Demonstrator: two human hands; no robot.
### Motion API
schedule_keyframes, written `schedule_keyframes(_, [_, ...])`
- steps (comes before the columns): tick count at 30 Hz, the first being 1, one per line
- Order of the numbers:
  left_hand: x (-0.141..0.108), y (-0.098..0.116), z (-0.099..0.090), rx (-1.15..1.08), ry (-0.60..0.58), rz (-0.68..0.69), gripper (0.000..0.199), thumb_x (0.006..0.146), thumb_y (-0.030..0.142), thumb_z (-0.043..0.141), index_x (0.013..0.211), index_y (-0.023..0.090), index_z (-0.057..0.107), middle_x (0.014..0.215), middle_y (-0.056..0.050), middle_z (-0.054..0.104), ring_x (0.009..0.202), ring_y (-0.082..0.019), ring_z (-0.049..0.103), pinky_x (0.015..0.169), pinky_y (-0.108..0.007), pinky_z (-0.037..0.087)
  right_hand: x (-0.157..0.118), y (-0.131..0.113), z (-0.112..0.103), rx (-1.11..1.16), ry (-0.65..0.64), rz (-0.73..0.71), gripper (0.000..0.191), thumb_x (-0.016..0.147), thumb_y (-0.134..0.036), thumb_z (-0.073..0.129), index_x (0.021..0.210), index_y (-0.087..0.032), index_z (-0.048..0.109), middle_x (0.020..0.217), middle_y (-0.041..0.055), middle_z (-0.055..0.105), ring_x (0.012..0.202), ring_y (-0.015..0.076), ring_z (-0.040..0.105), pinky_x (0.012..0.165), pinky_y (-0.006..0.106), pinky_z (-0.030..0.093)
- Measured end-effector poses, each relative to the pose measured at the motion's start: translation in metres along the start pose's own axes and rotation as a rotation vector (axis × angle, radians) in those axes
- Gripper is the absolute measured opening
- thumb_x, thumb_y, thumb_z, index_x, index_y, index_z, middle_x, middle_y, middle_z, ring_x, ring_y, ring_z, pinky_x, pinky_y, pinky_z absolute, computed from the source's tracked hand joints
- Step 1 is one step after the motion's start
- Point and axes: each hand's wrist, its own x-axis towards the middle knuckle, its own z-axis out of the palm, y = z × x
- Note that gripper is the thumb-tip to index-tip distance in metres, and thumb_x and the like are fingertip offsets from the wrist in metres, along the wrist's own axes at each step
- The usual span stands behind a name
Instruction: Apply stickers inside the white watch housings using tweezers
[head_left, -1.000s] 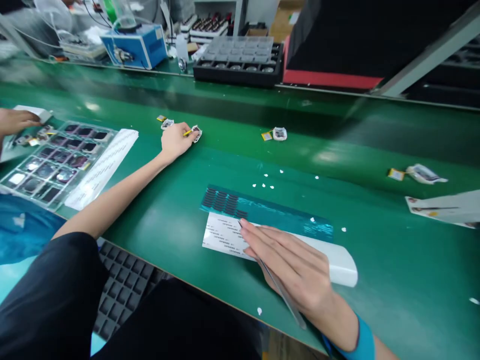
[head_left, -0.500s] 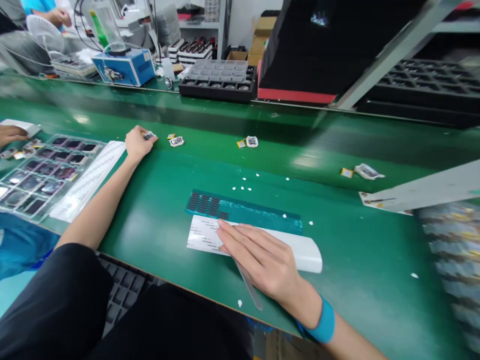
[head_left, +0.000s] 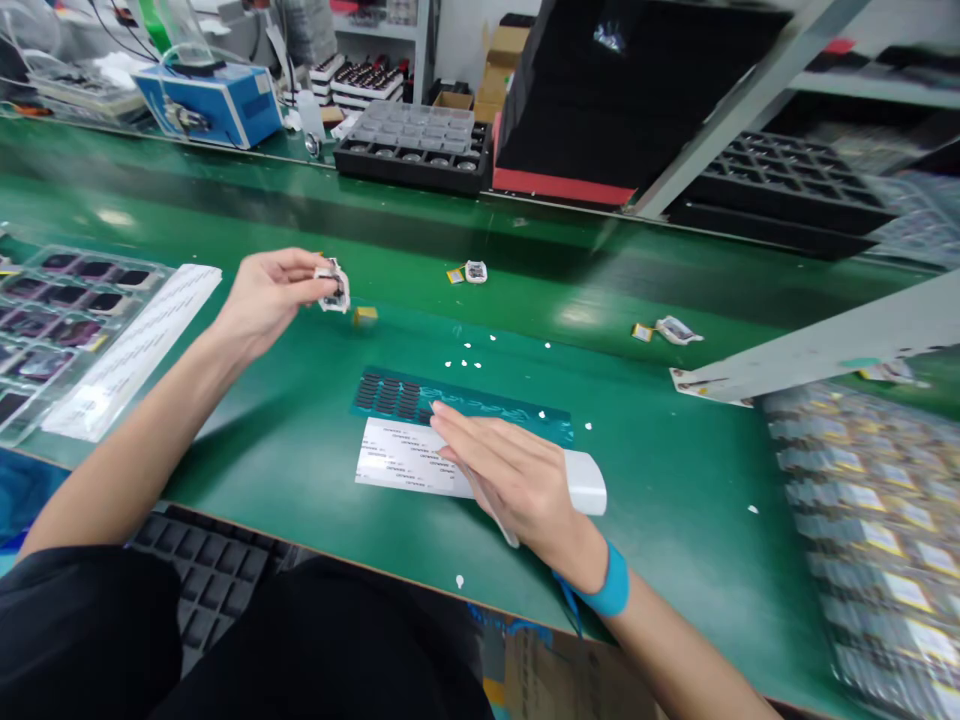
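Note:
My left hand (head_left: 266,300), raised over the left part of the bench, pinches a small white-framed circuit module (head_left: 334,286). A yellow battery (head_left: 365,316) hangs just right of it. My right hand (head_left: 517,475) is closed around metal tweezers (head_left: 491,505), whose rounded end points toward the front edge. Under that hand lies a printed white backing sheet (head_left: 397,460), partly covered and curled at its right end. Along its far side runs a teal film strip (head_left: 502,410) with rows of small black stickers (head_left: 388,395); my right fingertips are at the lower edge of these.
Two more modules with batteries, one mid-bench (head_left: 475,271) and one farther right (head_left: 677,331), lie at the back. White scraps (head_left: 465,363) dot the bench. A clear tray of dark screens (head_left: 67,295) is left; stacked trays with yellow-marked parts (head_left: 877,530) stand right, near a white post (head_left: 825,350).
My left hand has lifted off the back of the bench and come nearer, bringing the module up with a battery dangling. My right hand stays by the sheet. The view has shifted right.

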Motion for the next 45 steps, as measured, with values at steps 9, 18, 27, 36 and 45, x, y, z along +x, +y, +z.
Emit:
schedule_keyframes(9, [-0.098, 0.015, 0.068, -0.097, -0.777, -0.322, 0.036, 0.099, 0.054, 0.067, 0.098, 0.019, 0.055, 0.058, 0.006, 0.058, 0.043, -0.011, 0.054, 0.05, -0.023, 0.046, -0.001, 0.001, -0.001, 0.395, 0.223, 0.259, 0.038, 0.103, -0.012, 0.058, 0.136, -0.026, 0.07, 0.126, 0.0071, 0.079, 0.101, 0.0192, 0.081, 0.082, 0.035, 0.069])
schedule_keyframes(18, [-0.114, 0.003, 0.066, 0.068, -0.749, -0.169, 0.029, 0.108, 0.047, 0.049, 0.112, 0.019, 0.056, 0.057, 0.007, 0.051, 0.046, -0.011, 0.046, 0.046, -0.019, 0.037, 0.004, -0.01, 0.002, 0.385, 0.142, 0.319, 0.033, 0.099, -0.008, 0.061, 0.123, -0.024, 0.078, 0.109, 0.0064, 0.083, 0.095, 0.0197, 0.082, 0.08, 0.034, 0.07])
schedule_keyframes(27, [-0.114, -0.002, 0.066, 0.028, -0.773, -0.174, 0.027, 0.108, 0.04, 0.046, 0.115, 0.018, 0.059, 0.057, 0.007, 0.052, 0.046, -0.012, 0.05, 0.047, -0.02, 0.04, 0.003, -0.009, 0.006, 0.365, 0.121, 0.328, 0.037, 0.098, -0.004, 0.061, 0.126, -0.023, 0.076, 0.111, 0.008, 0.083, 0.098, 0.0189, 0.081, 0.083, 0.034, 0.07])
schedule_keyframes(36, [-0.117, 0.011, 0.068, 0.263, -0.715, 0.02, 0.022, 0.107, 0.026, 0.042, 0.118, 0.017, 0.058, 0.056, 0.009, 0.048, 0.046, -0.011, 0.047, 0.051, -0.022, 0.038, -0.003, -0.01, 0.003, 0.07, -0.019, 0.029, 0.04, 0.097, 0.001, 0.062, 0.136, -0.01, 0.064, 0.121, 0.0169, 0.079, 0.118, 0.0203, 0.076, 0.093, 0.034, 0.069])
schedule_keyframes(45, [-0.118, 0.003, 0.07, 0.152, -0.614, -0.037, 0.026, 0.109, 0.035, 0.045, 0.115, 0.018, 0.064, 0.057, 0.008, 0.048, 0.048, -0.01, 0.046, 0.053, -0.023, 0.041, -0.005, -0.008, 0.009, 0.18, 0.047, 0.126, 0.032, 0.108, -0.017, 0.052, 0.138, -0.014, 0.064, 0.126, 0.0162, 0.078, 0.121, 0.0234, 0.075, 0.095, 0.042, 0.069])
